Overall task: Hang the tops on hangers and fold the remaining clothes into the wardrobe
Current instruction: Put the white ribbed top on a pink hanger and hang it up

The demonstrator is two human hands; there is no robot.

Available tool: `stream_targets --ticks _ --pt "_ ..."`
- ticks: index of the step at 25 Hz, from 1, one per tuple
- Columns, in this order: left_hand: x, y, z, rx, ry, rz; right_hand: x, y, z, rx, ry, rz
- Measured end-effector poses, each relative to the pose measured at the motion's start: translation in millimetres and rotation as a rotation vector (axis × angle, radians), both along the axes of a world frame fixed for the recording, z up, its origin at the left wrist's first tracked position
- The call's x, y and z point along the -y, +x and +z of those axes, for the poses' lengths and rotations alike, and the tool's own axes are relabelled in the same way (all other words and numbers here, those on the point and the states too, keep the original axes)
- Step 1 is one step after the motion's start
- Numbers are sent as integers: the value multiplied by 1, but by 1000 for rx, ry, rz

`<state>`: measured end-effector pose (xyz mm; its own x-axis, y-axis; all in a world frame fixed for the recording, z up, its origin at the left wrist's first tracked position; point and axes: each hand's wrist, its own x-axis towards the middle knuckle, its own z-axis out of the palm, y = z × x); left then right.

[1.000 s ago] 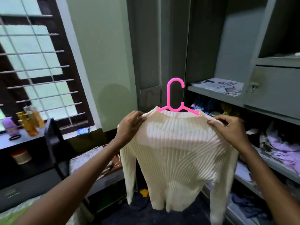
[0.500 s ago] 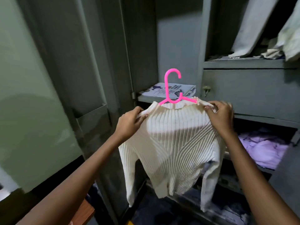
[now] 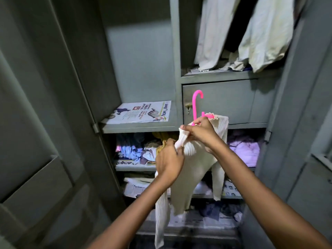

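Observation:
A cream ribbed sweater point(image 3: 190, 169) hangs on a pink hanger point(image 3: 195, 105), turned edge-on in front of the open grey wardrobe point(image 3: 143, 51). My right hand point(image 3: 201, 132) pinches the sweater's near shoulder just below the hanger's hook. Lower and to the left, my left hand point(image 3: 168, 162) grips bunched fabric of the sweater. Both sleeves dangle down past the lower shelves. The hanger's arms are mostly hidden inside the sweater.
Pale garments point(image 3: 260, 33) hang in the upper right compartment above a small locked drawer point(image 3: 219, 101). A newspaper point(image 3: 142, 112) lines the left shelf. Piled clothes point(image 3: 138, 150) and purple fabric point(image 3: 246, 150) fill the shelves below. The wardrobe doors point(image 3: 45, 123) stand open at both sides.
The sweater on its hanger has turned from facing me to edge-on. My hands have come together on one shoulder. My view has swung right and closer to the wardrobe.

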<state>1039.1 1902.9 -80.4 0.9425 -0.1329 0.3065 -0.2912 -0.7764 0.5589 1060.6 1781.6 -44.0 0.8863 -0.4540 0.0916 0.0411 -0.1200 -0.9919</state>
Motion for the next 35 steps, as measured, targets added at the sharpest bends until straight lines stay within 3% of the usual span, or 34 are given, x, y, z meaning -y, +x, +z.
stream_targets --ticks 2,5,8,13,17,20,25,29,32,35 --pt "14 -14 -6 -106 -113 -93 11 -3 -2 -40 20 -69" --pt "32 -40 -9 -283 -342 -436 32 -21 3 -78 35 -83" --pt "37 -36 0 -139 -230 -693 61 -48 17 -121 31 -34" --pt "44 23 48 128 1 -664 96 -106 49 -130 132 80" --pt "64 51 67 35 174 -675 104 -136 62 -172 168 219" --pt "73 54 64 -74 77 -781 110 -149 65 -174 171 277" --pt "81 46 42 -71 -266 -829 115 -158 69 -123 222 305" --pt "78 54 53 -36 -371 -860 118 -166 84 -170 -93 224" --pt "71 76 73 19 -429 -868 116 -178 92 -428 -699 82" --pt "71 95 91 19 -456 -872 104 -174 78 -278 -1100 -228"
